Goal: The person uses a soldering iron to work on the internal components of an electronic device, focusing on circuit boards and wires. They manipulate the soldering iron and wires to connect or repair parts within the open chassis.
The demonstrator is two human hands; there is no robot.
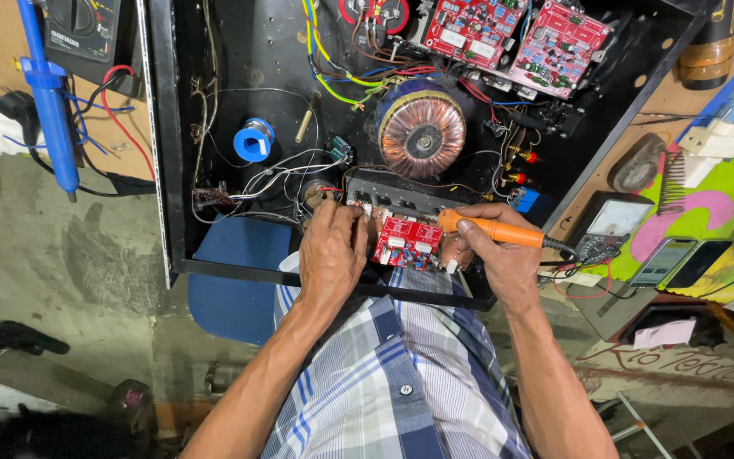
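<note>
Orange soldering iron (493, 229) is clasped in the right hand (503, 259), its tip beside the small red circuit board (407, 241). The left hand (333, 251) pinches wires just left of that board. Soldering appears in progress; board not yet mounted in the black chassis (239, 76).

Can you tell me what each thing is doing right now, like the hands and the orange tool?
left hand: fingers pinching at the wires beside the small red board
right hand: gripping the orange soldering iron
orange soldering iron: held level, tip toward the board
small red board: tilted up between the hands
black metal case: open, insides showing
</note>
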